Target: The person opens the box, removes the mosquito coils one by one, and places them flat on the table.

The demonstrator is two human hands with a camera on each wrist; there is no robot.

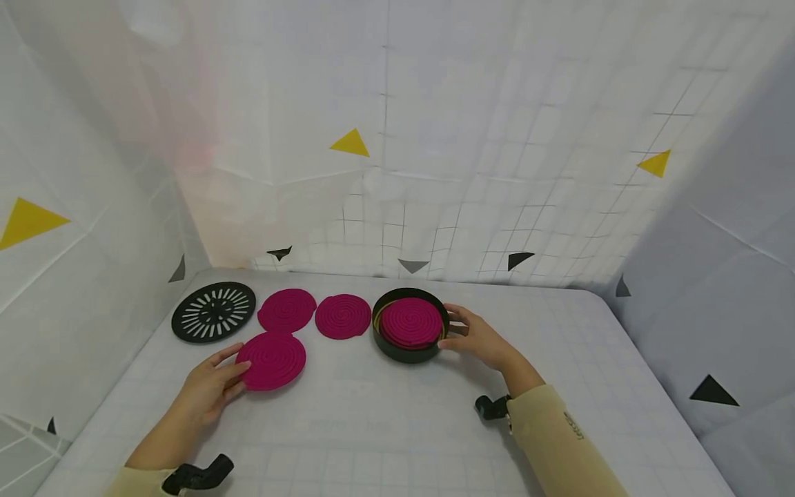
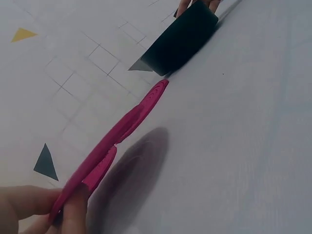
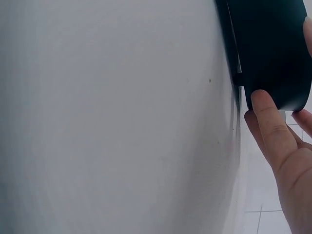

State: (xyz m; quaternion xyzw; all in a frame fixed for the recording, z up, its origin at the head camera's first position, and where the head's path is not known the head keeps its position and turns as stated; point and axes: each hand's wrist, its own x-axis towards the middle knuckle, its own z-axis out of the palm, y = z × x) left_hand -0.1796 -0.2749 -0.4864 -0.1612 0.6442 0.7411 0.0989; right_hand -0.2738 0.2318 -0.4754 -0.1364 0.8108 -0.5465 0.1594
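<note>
My left hand (image 1: 208,386) pinches the left edge of a magenta mosquito coil (image 1: 273,360) between thumb and fingers. The left wrist view shows that coil (image 2: 85,168) raised off the table and tilted, with a shadow beneath. Two more mosquito coils lie flat behind it, a left one (image 1: 287,310) and a right one (image 1: 343,317). My right hand (image 1: 481,339) holds the right side of a round dark tin (image 1: 406,355), its fingers spread around the wall (image 3: 273,53). Inside the tin sit magenta coils (image 1: 411,322); how many is hidden.
A black slotted round lid (image 1: 214,313) lies at the table's back left. White sheets with yellow and black triangles rise behind and on both sides of the white table (image 1: 385,428). Black wrist mounts (image 1: 493,407) stick out from both sleeves.
</note>
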